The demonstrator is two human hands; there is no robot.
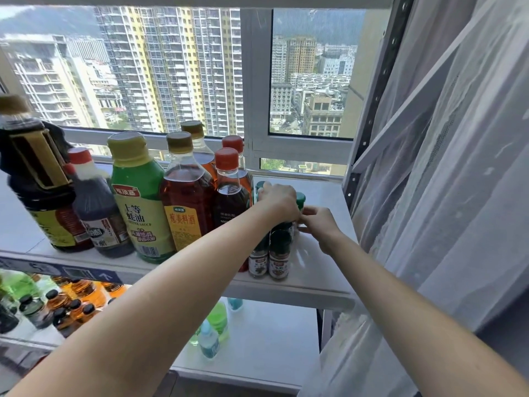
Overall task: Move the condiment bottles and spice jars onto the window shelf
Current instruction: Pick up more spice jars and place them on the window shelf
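Note:
A white window shelf (317, 270) holds a row of condiment bottles: a big dark soy bottle (37, 179), a dark vinegar bottle (97, 207), a green oyster sauce bottle (140, 196), an amber cooking wine bottle (186, 190) and a red-capped dark bottle (230, 190). Right of them stand several small green-capped spice jars (279, 253). My left hand (279, 200) rests on top of the jar cluster, fingers closed over the caps. My right hand (319, 224) touches the right side of a jar; its grip is partly hidden.
A lower shelf (266, 339) carries green and blue bottles (213, 330); amber bottles (80, 299) stand at lower left. A white sheer curtain (446, 196) hangs close on the right over a metal rack upright. The window frame runs behind the bottles.

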